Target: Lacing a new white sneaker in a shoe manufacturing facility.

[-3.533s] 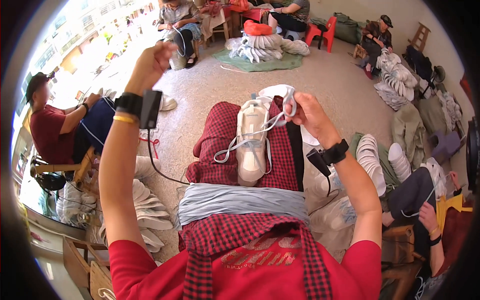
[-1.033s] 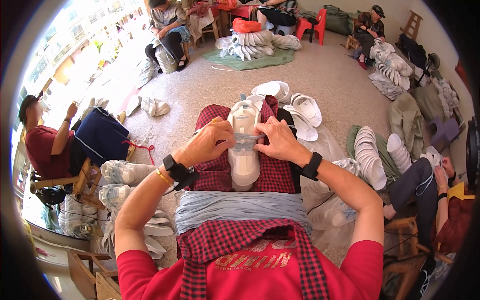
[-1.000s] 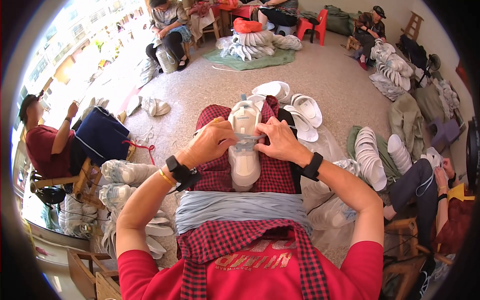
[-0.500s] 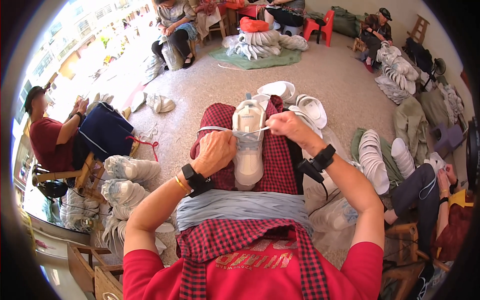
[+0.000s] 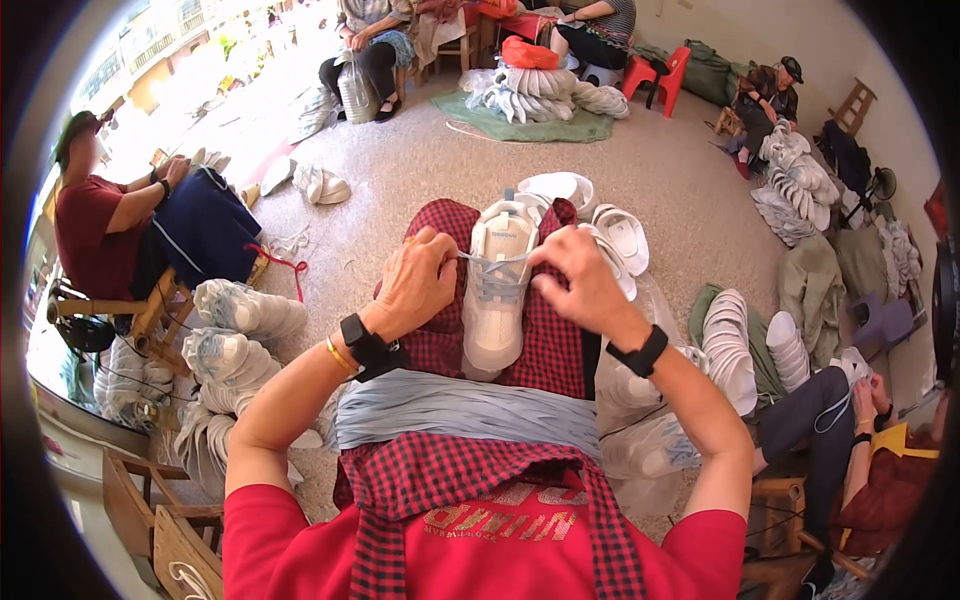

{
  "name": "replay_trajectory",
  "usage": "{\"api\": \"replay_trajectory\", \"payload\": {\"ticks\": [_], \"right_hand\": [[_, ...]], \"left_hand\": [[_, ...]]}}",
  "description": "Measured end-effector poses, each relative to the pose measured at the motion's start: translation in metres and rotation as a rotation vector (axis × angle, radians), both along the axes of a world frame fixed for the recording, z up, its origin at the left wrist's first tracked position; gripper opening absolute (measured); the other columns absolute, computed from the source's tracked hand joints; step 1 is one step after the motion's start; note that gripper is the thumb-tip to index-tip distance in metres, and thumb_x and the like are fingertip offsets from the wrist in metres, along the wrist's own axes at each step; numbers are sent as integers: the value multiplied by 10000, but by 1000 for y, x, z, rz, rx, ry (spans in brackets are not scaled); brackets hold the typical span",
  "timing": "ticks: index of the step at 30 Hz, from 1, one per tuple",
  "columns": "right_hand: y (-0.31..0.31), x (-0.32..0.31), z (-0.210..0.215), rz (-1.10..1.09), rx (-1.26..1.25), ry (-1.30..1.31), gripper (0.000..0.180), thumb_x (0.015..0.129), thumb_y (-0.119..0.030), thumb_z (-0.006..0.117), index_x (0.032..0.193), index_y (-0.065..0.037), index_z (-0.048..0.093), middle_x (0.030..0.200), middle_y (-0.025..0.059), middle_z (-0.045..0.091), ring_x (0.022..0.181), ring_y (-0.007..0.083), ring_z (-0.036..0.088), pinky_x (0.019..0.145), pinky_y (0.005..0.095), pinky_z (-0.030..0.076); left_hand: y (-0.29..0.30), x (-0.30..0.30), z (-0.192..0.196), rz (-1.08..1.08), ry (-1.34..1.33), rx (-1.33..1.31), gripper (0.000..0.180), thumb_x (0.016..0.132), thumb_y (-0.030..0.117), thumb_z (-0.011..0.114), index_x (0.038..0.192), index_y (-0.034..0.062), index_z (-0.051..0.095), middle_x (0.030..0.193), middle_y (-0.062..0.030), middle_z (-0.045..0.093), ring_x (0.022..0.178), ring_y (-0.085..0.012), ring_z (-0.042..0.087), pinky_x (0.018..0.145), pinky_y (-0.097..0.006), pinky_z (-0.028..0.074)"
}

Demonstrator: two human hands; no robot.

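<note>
A white and cream sneaker [image 5: 492,335] lies on my lap, its toe toward me, over a red-and-black checked apron [image 5: 550,345]. Pale grey-blue shoelace [image 5: 488,265] crosses the upper part of its tongue. My left hand [image 5: 415,285], at the shoe's left side, is closed on one part of the lace between thumb and fingers. On the other side, my right hand [image 5: 585,280] has its fingers bent in at the lace by the eyelets and appears to pinch it. A thick bundle of grey-blue laces [image 5: 465,410] stretches across my lap, nearer my body.
White shoes [image 5: 622,240] lie on the floor beyond my right hand. Stacked, wrapped shoes [image 5: 245,310] stand at left, with more stacks [image 5: 730,350] at right. Several people sit around the room. A red chair [image 5: 657,75] stands at the back, a wooden stool [image 5: 165,520] at lower left.
My left hand has moved up and outward along the shoe's left side. My right hand has come lower, its fingers closer to the eyelets. The lace between them has changed position, and the view has shifted slightly.
</note>
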State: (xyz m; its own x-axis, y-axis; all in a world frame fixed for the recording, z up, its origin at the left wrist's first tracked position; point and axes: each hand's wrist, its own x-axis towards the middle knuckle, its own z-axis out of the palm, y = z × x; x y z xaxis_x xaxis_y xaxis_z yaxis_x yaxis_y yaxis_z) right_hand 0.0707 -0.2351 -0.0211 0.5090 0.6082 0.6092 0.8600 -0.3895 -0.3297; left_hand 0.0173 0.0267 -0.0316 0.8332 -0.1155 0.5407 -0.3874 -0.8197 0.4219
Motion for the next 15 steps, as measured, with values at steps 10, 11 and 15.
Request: {"api": "replay_trajectory", "payload": {"ticks": [10,11,15], "right_hand": [[26,-8,-7,-80,-144,108,181,806,-168,737,733,-17,671,911,116,566,897,300,541,813,418,460],[28,-8,-6,-116,-184,57,190,805,-170,739,731,-12,662,919,116,568,905,309,556,808,421,468],[29,2,-6,-98,-141,28,159,807,-131,732,836,-2,643,894,111,541,859,283,580,765,391,482]], "left_hand": [[-4,9,-7,-53,-36,30,156,775,67,674,923,23,649,1073,-133,555,1061,-349,547,962,-446,433],[-6,9,-8,-67,-61,48,136,782,66,667,910,22,650,1081,-134,554,1054,-352,545,951,-445,440],[-10,11,0,-114,5,99,67,804,53,640,857,12,639,1058,-150,557,1000,-358,548,901,-450,453]]}}
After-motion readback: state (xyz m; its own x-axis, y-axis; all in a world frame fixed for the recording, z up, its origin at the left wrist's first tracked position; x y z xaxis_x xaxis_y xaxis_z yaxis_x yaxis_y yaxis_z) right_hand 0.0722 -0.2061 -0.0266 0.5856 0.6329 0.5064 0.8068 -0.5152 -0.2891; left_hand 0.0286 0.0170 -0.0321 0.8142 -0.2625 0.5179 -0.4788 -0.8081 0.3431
